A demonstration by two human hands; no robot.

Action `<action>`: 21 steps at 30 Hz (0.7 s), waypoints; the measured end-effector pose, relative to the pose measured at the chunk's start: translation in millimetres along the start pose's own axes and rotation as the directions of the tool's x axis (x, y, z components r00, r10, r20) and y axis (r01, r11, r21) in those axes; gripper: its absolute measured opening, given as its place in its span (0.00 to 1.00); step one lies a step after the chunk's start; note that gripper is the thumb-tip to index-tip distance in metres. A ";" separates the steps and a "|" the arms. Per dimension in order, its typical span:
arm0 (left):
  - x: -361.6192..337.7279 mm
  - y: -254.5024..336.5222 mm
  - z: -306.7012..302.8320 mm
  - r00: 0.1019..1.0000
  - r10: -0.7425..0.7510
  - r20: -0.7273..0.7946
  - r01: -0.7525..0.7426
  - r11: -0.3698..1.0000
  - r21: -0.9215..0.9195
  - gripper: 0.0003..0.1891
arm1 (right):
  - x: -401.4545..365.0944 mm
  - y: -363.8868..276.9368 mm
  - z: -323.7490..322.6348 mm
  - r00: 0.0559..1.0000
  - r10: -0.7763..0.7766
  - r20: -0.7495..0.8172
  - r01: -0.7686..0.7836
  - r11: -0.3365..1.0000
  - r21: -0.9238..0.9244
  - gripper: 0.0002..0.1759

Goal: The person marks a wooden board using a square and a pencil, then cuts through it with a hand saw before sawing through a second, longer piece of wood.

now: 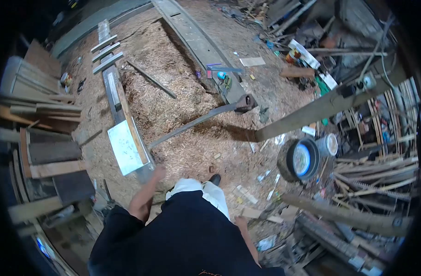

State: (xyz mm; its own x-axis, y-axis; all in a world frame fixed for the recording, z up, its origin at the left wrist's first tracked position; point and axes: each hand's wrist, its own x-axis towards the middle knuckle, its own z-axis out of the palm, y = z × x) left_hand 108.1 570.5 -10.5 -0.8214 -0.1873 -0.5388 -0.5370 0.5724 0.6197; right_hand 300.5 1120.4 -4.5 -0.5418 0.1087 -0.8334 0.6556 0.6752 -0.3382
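Observation:
My left hand (159, 173) is low beside the near end of a long narrow bench (143, 174), its fingers too small to make out. Just ahead of it, a white sheet (125, 149) lies flat across the bench. A long wooden strip (131, 120) rests lengthwise along the bench and over the sheet's right part. My right hand (240, 222) hangs by my right hip, away from the bench, with its fingers mostly hidden from above. Farther up the same bench, several short wooden slats (107, 55) lie crosswise.
Wood shavings (173, 87) cover the ground. A plank (192, 37) to the right carries a tape roll (222, 75); a curved bar (192, 124) reaches toward the bench. A slanting post (311, 110), a dark tub (302, 159) and piled timber (380, 175) stand right; more boards (54, 152) are left.

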 end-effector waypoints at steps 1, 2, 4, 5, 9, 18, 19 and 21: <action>-11.2 -5.0 2.5 0.996 -0.063 -0.071 0.072 0.987 0.142 0.14 | 30.8 -4.3 -29.8 0.982 -0.139 -0.130 0.128 0.988 -0.089 0.23; -20.6 -6.6 5.2 0.983 -0.113 -0.143 0.149 0.948 0.281 0.13 | 61.9 -10.0 -55.3 0.928 -0.280 -0.247 0.240 0.954 -0.182 0.16; -36.9 -1.7 11.4 0.963 -0.260 -0.066 0.265 0.959 0.098 0.13 | 87.2 -75.5 -125.0 0.807 -0.252 -0.534 0.251 0.965 -0.077 0.17; -49.1 -1.1 20.6 0.925 -0.376 0.049 0.378 0.923 -0.071 0.13 | 109.3 -89.0 -156.8 0.867 -0.187 -0.463 0.225 0.974 0.028 0.18; -49.4 26.5 78.4 0.908 -0.420 0.002 0.416 0.898 -0.147 0.13 | 130.9 -197.0 -253.3 0.928 -0.114 -0.354 0.236 0.916 0.325 0.20; 84.6 100.3 104.4 0.964 -0.237 -0.124 0.233 0.971 -0.045 0.14 | 238.5 -288.2 -307.2 0.885 -0.442 -0.146 0.358 0.847 -0.392 0.23; 123.6 121.2 94.1 0.940 -0.339 0.042 0.341 0.925 -0.167 0.15 | 248.2 -320.5 -325.2 0.937 -0.337 -0.089 0.261 0.846 -0.465 0.24; 177.5 144.6 75.4 0.915 -0.386 0.115 0.402 0.898 -0.182 0.17 | 262.9 -367.2 -342.0 0.967 -0.253 -0.017 0.218 0.863 -0.456 0.24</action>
State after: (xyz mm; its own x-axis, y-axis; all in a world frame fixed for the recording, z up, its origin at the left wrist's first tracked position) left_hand -100.9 680.3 -59.5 -0.5219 -0.3006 -0.7983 -0.8470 0.2934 0.4433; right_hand -262.5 1150.5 50.1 -0.6987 -0.0536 -0.7134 0.2082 0.9388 -0.2744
